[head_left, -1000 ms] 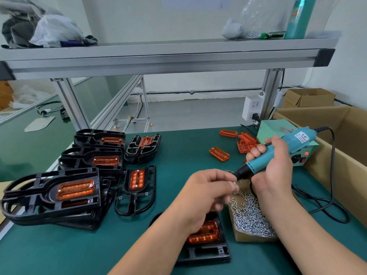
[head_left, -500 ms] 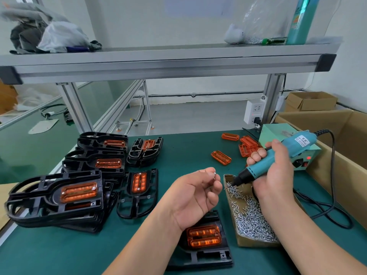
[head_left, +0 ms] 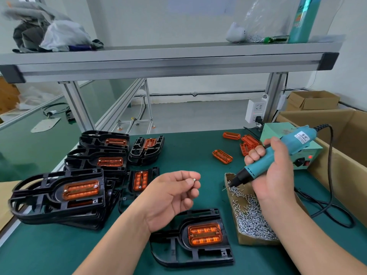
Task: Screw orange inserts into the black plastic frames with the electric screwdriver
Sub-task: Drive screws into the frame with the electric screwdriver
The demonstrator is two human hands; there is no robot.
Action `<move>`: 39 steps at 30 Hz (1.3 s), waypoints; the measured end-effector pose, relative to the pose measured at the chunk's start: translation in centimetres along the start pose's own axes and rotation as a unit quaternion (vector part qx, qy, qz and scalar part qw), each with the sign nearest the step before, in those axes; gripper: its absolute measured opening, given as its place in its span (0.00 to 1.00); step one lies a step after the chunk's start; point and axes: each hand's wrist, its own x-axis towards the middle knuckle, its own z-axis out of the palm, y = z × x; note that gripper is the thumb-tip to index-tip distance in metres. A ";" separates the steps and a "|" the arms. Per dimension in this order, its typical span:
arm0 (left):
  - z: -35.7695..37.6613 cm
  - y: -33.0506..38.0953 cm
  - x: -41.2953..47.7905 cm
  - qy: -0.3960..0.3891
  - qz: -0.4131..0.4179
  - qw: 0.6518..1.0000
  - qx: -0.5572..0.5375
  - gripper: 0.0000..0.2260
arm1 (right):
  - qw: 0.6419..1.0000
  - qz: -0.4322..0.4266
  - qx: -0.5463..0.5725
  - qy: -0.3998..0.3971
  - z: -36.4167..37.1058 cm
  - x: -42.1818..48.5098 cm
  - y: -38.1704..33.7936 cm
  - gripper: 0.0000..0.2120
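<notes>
Your body in view, four entries.
1. Your left hand [head_left: 170,197]: bare, with a short-cut thumbnail and creases lining the palm.
2. Your left forearm [head_left: 119,241]: bare from the wrist to the lower edge of the view, with faint tendon ridges at the wrist.
3. Your right hand [head_left: 274,175]: bare, with a smooth back and folds across the finger knuckles.
4. Your right forearm [head_left: 309,235]: bare from the wrist to the lower right corner.
</notes>
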 end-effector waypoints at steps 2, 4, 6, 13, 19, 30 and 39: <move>-0.3 -0.3 -0.3 -0.013 -0.004 1.000 -0.002 0.07 | 1.000 0.001 -0.001 -0.017 0.1 -0.3 0.2 0.07; -0.4 -0.6 -0.4 -0.019 -0.008 1.000 -0.013 0.06 | 1.000 0.002 -0.007 -0.029 0.2 -0.7 0.2 0.08; -0.3 -0.7 -0.3 -0.026 -0.012 0.999 -0.032 0.05 | 0.999 0.005 -0.013 -0.033 0.4 -1.0 0.4 0.08; -0.1 -1.0 -0.5 -0.010 0.004 0.999 0.047 0.05 | 0.999 0.000 -0.013 -0.052 2.0 -2.5 0.0 0.10; 0.0 -1.0 -0.8 0.001 0.043 0.978 0.204 0.05 | 0.997 -0.001 0.012 -0.080 2.1 -3.8 -0.9 0.10; 0.8 -1.8 -0.8 0.016 0.091 0.940 0.328 0.08 | 0.998 0.006 0.028 -0.062 1.3 -4.1 -0.8 0.11; 1.3 -2.1 -1.1 0.000 0.084 0.942 0.324 0.05 | 0.997 0.014 0.026 -0.074 1.2 -4.3 -0.7 0.12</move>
